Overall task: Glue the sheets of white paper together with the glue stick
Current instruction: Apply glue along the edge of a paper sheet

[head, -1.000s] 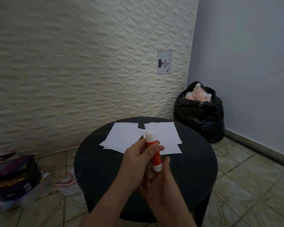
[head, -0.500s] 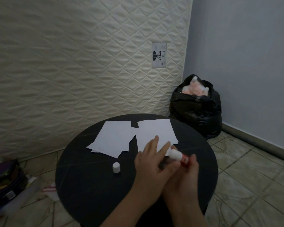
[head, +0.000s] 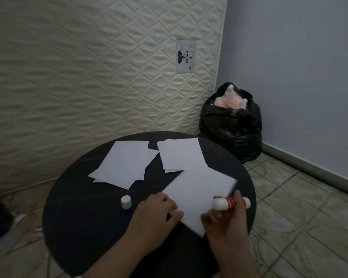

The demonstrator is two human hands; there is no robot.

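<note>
The right hand [head: 228, 219] is gripping the glue stick [head: 230, 203] lying sideways, tip pointing left; the left hand [head: 157, 213] is pinching a paper sheet [head: 199, 195].

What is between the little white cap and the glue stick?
In the head view, the left hand and the near white sheet lie between the cap and glue stick.

Far left: quilted mattress [head: 88, 77] upright, label [head: 185, 56] on it | far right: black bag [head: 231, 127] on tiled floor [head: 309, 207] | right: grey wall [head: 299, 57]

cap [head: 126, 201] left of near sheet [head: 199, 195] on table [head: 78, 209], bag [head: 232, 129] behind
</note>
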